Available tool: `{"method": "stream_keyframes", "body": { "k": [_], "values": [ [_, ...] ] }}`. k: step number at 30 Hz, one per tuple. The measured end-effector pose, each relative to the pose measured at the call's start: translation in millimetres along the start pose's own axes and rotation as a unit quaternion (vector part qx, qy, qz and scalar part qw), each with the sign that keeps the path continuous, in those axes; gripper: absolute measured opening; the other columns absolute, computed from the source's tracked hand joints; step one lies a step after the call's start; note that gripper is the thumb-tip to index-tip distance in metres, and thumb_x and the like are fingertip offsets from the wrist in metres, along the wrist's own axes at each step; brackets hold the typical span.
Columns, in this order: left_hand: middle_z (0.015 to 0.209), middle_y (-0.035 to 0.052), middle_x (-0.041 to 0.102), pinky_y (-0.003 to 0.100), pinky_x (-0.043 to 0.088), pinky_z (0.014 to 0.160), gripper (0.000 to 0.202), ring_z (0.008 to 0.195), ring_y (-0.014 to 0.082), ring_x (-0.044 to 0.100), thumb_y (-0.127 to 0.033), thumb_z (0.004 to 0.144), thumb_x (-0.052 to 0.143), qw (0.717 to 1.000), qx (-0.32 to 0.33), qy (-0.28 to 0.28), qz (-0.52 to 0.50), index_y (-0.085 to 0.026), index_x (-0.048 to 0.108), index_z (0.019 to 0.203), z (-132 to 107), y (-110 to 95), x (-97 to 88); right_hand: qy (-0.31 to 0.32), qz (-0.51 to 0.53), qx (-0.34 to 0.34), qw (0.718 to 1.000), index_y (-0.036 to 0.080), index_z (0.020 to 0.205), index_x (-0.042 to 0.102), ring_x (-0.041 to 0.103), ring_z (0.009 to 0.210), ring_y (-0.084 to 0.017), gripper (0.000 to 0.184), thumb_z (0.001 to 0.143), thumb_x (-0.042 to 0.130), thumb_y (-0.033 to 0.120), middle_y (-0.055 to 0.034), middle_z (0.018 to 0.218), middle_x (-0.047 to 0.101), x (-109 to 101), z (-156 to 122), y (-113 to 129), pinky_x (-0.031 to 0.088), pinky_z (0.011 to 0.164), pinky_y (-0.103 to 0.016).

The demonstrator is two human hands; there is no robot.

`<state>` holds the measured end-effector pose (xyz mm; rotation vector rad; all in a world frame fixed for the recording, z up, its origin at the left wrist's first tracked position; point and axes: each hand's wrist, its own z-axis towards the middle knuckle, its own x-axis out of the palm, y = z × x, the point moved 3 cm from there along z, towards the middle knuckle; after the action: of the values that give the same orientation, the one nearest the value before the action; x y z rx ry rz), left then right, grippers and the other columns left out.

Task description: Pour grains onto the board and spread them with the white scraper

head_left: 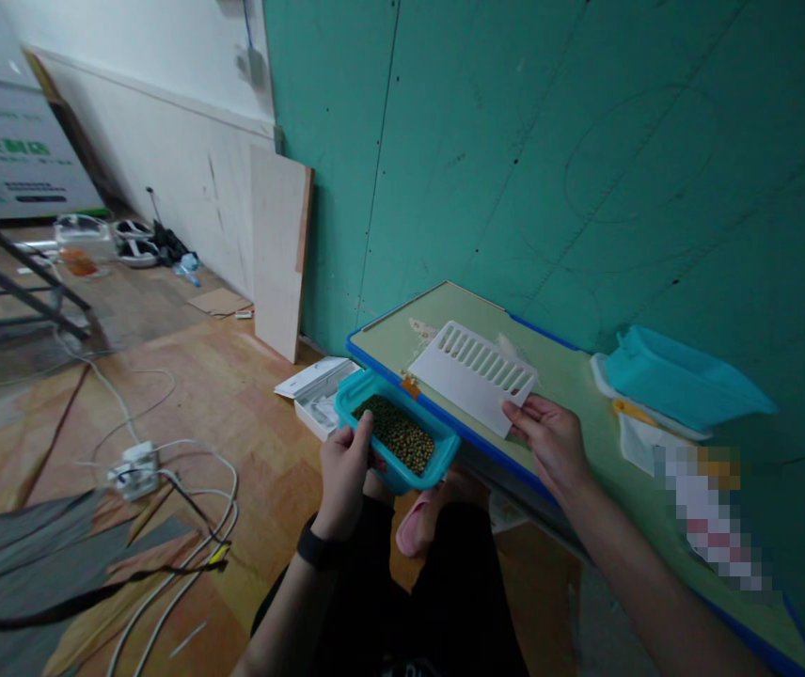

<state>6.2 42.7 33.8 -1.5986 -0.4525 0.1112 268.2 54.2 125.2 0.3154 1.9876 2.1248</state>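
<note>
- Grip of the left hand [344,470] was closed on the near corner of a teal box [445,453], thumb over the rim; the right hand [549,442] pinched one corner of a white slotted panel [469,376] between thumb and fingers.
- Part full of green beans [397,432], the box hung just off the blue front edge of the surface [572,376], above the person's lap; the panel lay just behind it, on the surface.
- Held by one corner, the box looked liable to tip; holding it level and close to the edge seemed the sound way to lose no beans.
- Well apart to the right stood a larger teal tub [677,381]; a power strip [135,467] lay on the floor.
</note>
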Motion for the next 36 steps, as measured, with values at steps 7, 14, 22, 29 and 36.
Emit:
{"method": "stream_keyframes", "body": {
  "k": [7,14,22,29,36],
  "values": [
    [0.037,-0.0013,0.054,0.023,0.039,0.042,0.052,0.036,0.0122,0.05,-0.059,0.078,0.064,1.0,-0.002,-0.002,-0.003,-0.019,0.052,0.047,-0.8,-2.0,-0.1,0.005,-0.014,0.007,1.0,0.015,0.089,0.075,0.072,0.072,-0.024,0.045,0.054,0.088,0.042,-0.0085,0.082,0.077,1.2,1.2,0.3,0.058,0.064,-0.033],
    [0.037,-0.0018,0.053,0.022,0.038,0.041,0.052,0.036,0.0118,0.049,-0.061,0.078,0.063,1.0,0.0,0.007,-0.009,-0.019,0.051,0.049,1.2,1.9,0.5,0.023,-0.015,0.007,1.0,0.015,0.088,0.075,0.072,0.069,-0.024,0.048,0.054,0.088,0.045,-0.0092,0.081,0.076,6.1,-0.8,1.7,0.059,0.064,-0.035],
    [0.037,-0.0016,0.054,0.022,0.038,0.042,0.052,0.037,0.0119,0.051,-0.06,0.079,0.064,1.0,-0.001,0.004,-0.009,-0.019,0.052,0.049,1.8,2.1,-0.9,0.016,-0.021,-0.006,1.0,0.016,0.089,0.076,0.071,0.071,-0.024,0.046,0.056,0.086,0.045,-0.0095,0.084,0.077,8.6,-1.0,2.3,0.057,0.062,-0.033],
    [0.037,-0.0015,0.053,0.023,0.039,0.042,0.052,0.036,0.0125,0.051,-0.061,0.078,0.064,1.0,-0.003,0.006,-0.013,-0.019,0.052,0.049,2.0,2.3,-0.8,0.013,-0.029,-0.024,0.999,0.016,0.09,0.076,0.072,0.076,-0.026,0.043,0.057,0.086,0.043,-0.0084,0.083,0.077,14.9,5.2,0.1,0.058,0.069,-0.036],
    [0.037,-0.0019,0.053,0.023,0.039,0.042,0.051,0.036,0.0124,0.051,-0.06,0.078,0.064,1.0,-0.003,0.001,-0.01,-0.019,0.052,0.05,1.9,2.3,-0.9,0.017,-0.036,-0.027,0.999,0.016,0.09,0.076,0.072,0.075,-0.024,0.042,0.059,0.085,0.042,-0.0083,0.084,0.077,13.3,3.7,0.8,0.057,0.069,-0.035]
  ]
}}
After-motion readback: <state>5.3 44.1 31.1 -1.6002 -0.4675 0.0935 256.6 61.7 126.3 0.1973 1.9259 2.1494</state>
